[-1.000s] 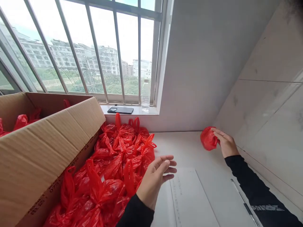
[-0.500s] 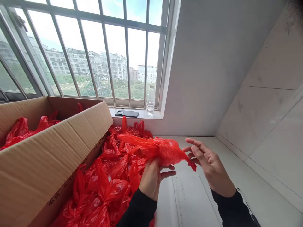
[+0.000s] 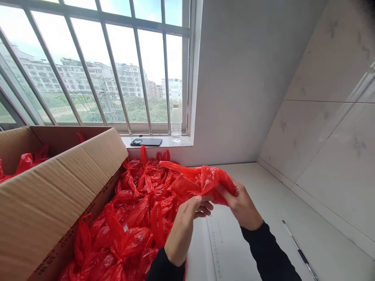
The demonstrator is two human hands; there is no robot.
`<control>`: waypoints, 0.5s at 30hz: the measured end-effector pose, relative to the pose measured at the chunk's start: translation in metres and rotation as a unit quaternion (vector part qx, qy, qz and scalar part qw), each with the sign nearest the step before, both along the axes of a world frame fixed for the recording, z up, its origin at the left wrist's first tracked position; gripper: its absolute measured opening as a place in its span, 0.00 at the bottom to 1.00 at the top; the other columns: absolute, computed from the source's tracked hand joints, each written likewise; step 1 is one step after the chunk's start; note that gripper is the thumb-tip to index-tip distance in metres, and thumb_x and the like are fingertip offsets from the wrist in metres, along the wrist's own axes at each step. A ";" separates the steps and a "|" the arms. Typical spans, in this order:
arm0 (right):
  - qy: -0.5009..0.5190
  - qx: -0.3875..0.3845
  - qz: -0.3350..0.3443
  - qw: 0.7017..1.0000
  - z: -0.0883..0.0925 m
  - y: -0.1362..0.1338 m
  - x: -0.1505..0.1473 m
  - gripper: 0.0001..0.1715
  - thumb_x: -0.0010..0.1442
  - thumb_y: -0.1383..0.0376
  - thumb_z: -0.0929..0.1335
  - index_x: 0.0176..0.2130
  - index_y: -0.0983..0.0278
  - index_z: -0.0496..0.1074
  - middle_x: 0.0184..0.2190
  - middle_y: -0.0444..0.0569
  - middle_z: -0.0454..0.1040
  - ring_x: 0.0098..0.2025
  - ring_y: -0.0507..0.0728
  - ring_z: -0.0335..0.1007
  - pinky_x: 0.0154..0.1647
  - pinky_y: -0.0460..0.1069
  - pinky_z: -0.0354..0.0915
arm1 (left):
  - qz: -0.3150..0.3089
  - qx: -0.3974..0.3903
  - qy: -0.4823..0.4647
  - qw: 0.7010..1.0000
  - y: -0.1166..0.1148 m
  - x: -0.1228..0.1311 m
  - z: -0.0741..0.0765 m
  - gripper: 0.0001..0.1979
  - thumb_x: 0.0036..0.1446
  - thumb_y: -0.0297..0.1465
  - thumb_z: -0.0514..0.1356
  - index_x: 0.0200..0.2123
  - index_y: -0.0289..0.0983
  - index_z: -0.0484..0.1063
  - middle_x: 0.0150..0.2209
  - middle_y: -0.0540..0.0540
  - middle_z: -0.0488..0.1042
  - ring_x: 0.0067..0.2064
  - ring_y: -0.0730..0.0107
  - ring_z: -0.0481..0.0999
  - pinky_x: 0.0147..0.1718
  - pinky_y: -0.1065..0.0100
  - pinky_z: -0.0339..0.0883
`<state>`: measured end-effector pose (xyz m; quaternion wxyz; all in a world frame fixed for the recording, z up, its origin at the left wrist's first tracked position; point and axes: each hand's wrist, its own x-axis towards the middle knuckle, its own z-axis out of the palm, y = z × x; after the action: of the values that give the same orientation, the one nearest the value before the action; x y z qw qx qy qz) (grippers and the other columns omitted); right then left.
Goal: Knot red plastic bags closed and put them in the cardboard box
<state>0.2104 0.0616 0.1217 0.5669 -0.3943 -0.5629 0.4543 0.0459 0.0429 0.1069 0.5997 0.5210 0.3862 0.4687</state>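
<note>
Between my two hands is a crumpled red plastic bag [image 3: 202, 177], held above the white surface beside a heap of others. My left hand [image 3: 187, 218] grips its lower left side with thumb on top and fingers curled beneath. On the right, my right hand [image 3: 240, 201] is closed round the bag's right end, its fingers partly hidden by the red film. A long twisted handle of the bag points left. What the bag contains cannot be made out. Several knotted red plastic bags [image 3: 131, 234] are piled just left of my left hand.
An open cardboard box [image 3: 67, 175] with more red bags stands on the left. A phone [image 3: 146, 142] and a clear bottle [image 3: 176, 123] are on the sill of the barred window. A pen [image 3: 300, 251] lies at right, and a white printed sheet or board [image 3: 228, 249] lies below my hands.
My right hand, which was apart from the bag with fingers spread, has moved left and taken hold of its right end. The view has turned slightly to the right.
</note>
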 end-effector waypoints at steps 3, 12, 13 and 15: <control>0.125 -0.045 -0.024 0.991 0.002 0.001 0.005 0.14 0.56 0.54 0.73 0.34 0.62 0.75 0.27 0.43 0.71 0.30 0.53 0.66 0.32 0.46 0.65 | -0.052 -0.092 -0.048 0.993 0.000 0.003 0.004 0.17 0.61 0.39 0.51 0.33 0.34 0.73 0.34 0.42 0.75 0.36 0.60 0.74 0.41 0.57 0.68; 0.240 -0.137 -0.008 0.961 0.004 -0.007 0.011 0.14 0.51 0.56 0.76 0.32 0.63 0.75 0.27 0.44 0.74 0.29 0.52 0.68 0.28 0.45 0.67 | -0.017 -0.344 -0.348 0.872 0.003 0.019 -0.008 0.21 0.58 0.37 0.61 0.49 0.28 0.67 0.44 0.33 0.74 0.43 0.53 0.79 0.44 0.50 0.74; 0.229 -0.134 0.006 0.964 0.006 -0.008 0.011 0.13 0.52 0.57 0.75 0.33 0.63 0.76 0.27 0.44 0.75 0.29 0.52 0.68 0.30 0.45 0.67 | 0.010 -0.332 -0.366 0.869 0.005 0.017 -0.008 0.21 0.58 0.34 0.61 0.50 0.27 0.66 0.44 0.33 0.74 0.43 0.55 0.79 0.45 0.53 0.74; 0.196 -0.116 0.038 0.973 0.011 -0.011 0.012 0.10 0.54 0.59 0.74 0.35 0.62 0.76 0.30 0.45 0.75 0.32 0.54 0.69 0.32 0.47 0.68 | 0.082 -0.297 -0.382 0.872 0.010 0.012 -0.008 0.18 0.58 0.27 0.60 0.51 0.26 0.66 0.43 0.35 0.75 0.40 0.60 0.80 0.43 0.58 0.76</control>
<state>0.2221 0.0503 0.1325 0.5988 -0.3387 -0.3989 0.6063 0.0579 0.0533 0.0990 0.7864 0.0657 0.2893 0.5418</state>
